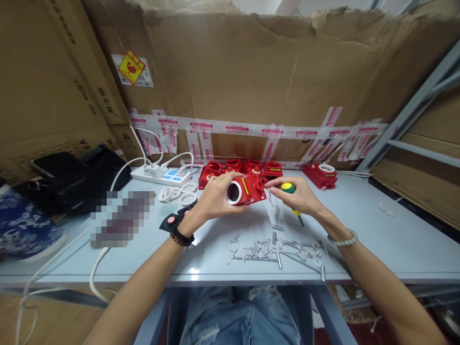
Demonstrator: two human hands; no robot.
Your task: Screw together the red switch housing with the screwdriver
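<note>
My left hand (222, 195) grips a red housing (251, 189) with a white ring round its opening and a yellow label, lifted above the table. At the housing's right end is my right hand (296, 194), its fingers wrapped round a screwdriver (288, 188) with a green and yellow handle. The screwdriver's shaft points down and away from the housing. My right thumb and forefinger pinch close to the housing's corner; anything between them is too small to make out. Below lie loose screws (262, 247) and metal T-bars (279, 259) with white strings.
Several more red housings (214, 170) stand against the cardboard at the back, and another red unit (321, 176) sits at the right. White rings (189, 199), dark parts with red centres (171, 220) and a power strip (161, 176) with cables lie on the left.
</note>
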